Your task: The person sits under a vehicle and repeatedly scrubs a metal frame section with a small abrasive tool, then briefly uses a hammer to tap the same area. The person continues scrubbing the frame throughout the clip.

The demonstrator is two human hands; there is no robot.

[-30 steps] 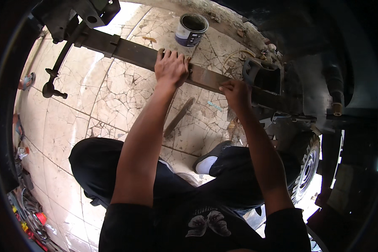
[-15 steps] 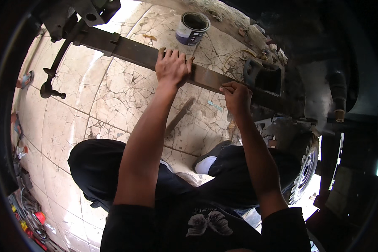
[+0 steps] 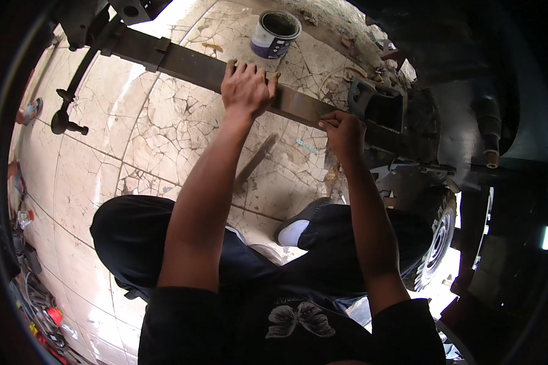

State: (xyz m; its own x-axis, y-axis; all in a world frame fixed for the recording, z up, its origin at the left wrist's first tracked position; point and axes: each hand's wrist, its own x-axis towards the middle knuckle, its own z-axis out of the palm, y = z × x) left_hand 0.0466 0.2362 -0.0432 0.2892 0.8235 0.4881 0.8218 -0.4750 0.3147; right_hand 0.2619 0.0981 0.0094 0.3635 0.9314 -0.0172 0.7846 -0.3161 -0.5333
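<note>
Cracked pale tiles (image 3: 164, 134) lay beneath a metal beam (image 3: 298, 104), which ran from ten o'clock towards three: long, flat-sided, dull dark brown, banded near ten, rustier between the hands. Near twelve, the left hand (image 3: 246, 91) lay spread across it; at two, the right hand (image 3: 345, 135) pinched narrow beside its near edge, holding what I could not tell.

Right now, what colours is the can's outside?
The can is white and dark blue in the head view.
</note>
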